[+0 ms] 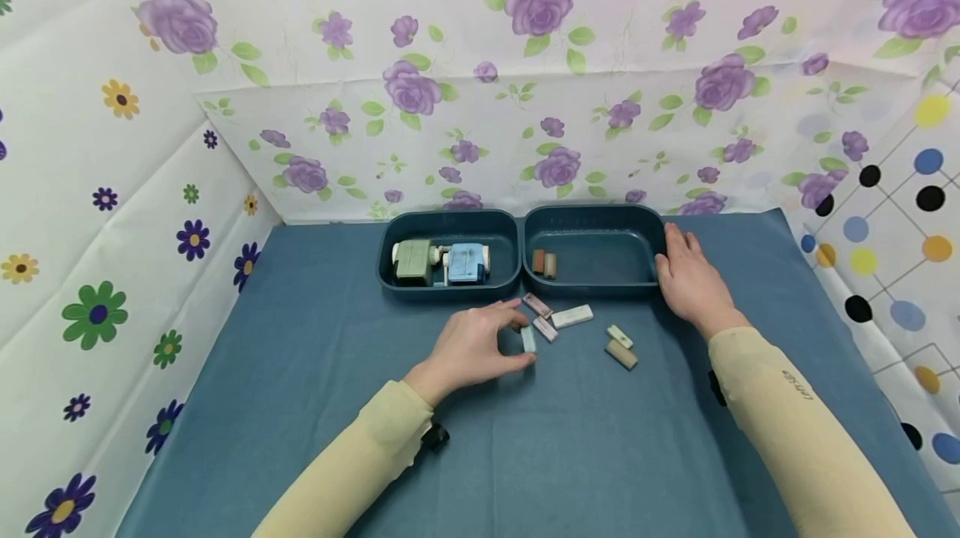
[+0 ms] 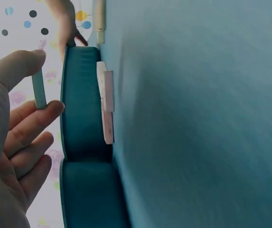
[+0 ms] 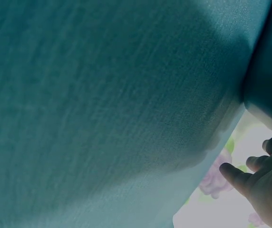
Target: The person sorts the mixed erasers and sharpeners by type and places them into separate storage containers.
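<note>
My left hand [image 1: 474,346] pinches a small pale blue-green eraser [image 1: 528,339] between thumb and fingertips, in front of the two dark teal trays. The left wrist view shows this eraser [image 2: 39,90] upright between thumb and index finger, the other fingers loosely bent. My right hand [image 1: 693,279] touches the right end of the right tray [image 1: 600,289], its fingers extended along the outer side. An orange-brown block [image 1: 538,261] and a tan block [image 1: 551,265] stand inside that tray at its left end.
The left tray [image 1: 450,294] contains a green boxy device [image 1: 413,261] and a blue one [image 1: 466,263], like crank pencil sharpeners. On the blue cloth lie pink erasers [image 1: 546,329], a white one [image 1: 572,316], a pale green one [image 1: 619,336] and a tan block [image 1: 621,354]. Flowered sheeting [image 1: 465,104] stands behind.
</note>
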`<state>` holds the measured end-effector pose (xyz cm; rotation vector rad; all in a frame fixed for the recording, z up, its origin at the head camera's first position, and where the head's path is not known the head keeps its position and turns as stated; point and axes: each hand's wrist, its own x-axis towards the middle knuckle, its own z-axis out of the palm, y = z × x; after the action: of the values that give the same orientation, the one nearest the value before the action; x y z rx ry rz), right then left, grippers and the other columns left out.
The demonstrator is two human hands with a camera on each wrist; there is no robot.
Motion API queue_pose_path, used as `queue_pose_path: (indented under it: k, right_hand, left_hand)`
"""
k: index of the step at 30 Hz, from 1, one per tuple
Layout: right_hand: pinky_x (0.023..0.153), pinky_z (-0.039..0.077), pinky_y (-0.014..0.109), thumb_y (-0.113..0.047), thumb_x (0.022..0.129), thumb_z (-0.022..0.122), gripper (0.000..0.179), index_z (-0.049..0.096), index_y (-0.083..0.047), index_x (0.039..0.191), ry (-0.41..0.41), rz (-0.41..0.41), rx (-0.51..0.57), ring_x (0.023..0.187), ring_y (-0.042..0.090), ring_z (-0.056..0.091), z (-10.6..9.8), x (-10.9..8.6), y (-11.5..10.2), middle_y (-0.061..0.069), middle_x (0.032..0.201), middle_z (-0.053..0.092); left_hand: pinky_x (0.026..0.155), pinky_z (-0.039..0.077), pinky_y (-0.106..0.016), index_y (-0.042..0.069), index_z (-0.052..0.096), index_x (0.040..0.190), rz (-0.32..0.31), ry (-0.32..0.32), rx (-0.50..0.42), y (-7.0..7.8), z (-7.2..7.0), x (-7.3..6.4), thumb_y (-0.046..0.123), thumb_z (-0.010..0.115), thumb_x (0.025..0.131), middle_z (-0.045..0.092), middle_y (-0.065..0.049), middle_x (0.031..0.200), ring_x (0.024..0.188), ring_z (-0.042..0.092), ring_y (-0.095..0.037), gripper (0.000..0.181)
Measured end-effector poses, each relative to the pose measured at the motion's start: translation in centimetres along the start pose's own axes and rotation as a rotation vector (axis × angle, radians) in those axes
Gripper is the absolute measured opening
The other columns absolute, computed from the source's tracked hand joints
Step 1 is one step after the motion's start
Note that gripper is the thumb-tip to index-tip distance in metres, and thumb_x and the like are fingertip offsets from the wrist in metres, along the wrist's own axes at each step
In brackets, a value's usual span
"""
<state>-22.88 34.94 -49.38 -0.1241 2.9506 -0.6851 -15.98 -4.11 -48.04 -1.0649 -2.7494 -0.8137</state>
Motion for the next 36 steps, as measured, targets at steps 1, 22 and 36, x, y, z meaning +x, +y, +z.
queue_pose_path:
  k: [1,22,36]
  right_hand:
    - [0.123,0.013,0.072,-0.032,0.119,0.027,0.068,-0.007,-0.005,0.171,0.004,0.001,0.001,0.162,0.047,-0.005,0.0,0.0,0.0,0.020,0.178,-0.004]
    - [0.123,0.014,0.072,-0.033,0.119,0.026,0.068,-0.008,-0.005,0.171,-0.010,0.004,-0.009,0.162,0.047,-0.004,0.1,-0.1,-0.2,0.020,0.178,-0.005]
    - [0.123,0.014,0.072,-0.033,0.119,0.026,0.068,-0.007,-0.004,0.171,-0.002,0.008,-0.012,0.162,0.047,-0.005,0.0,0.0,-0.1,0.020,0.178,-0.004]
  left_hand:
    - [0.054,0.050,-0.031,0.017,0.080,0.122,-0.012,0.021,-0.007,0.1,0.1,0.2,0.045,0.087,0.090,0.070,-0.010,0.142,0.099,0.076,-0.021,0.043]
    - [0.051,0.040,-0.025,0.018,0.075,0.125,-0.202,0.174,0.017,1.2,0.8,3.0,0.044,0.085,0.091,0.072,-0.004,0.136,0.061,0.057,-0.008,0.044]
    - [0.049,0.045,-0.030,0.017,0.069,0.138,-0.233,0.188,-0.007,1.2,0.3,5.9,0.036,0.081,0.095,0.058,-0.013,0.156,0.089,0.073,-0.026,0.048]
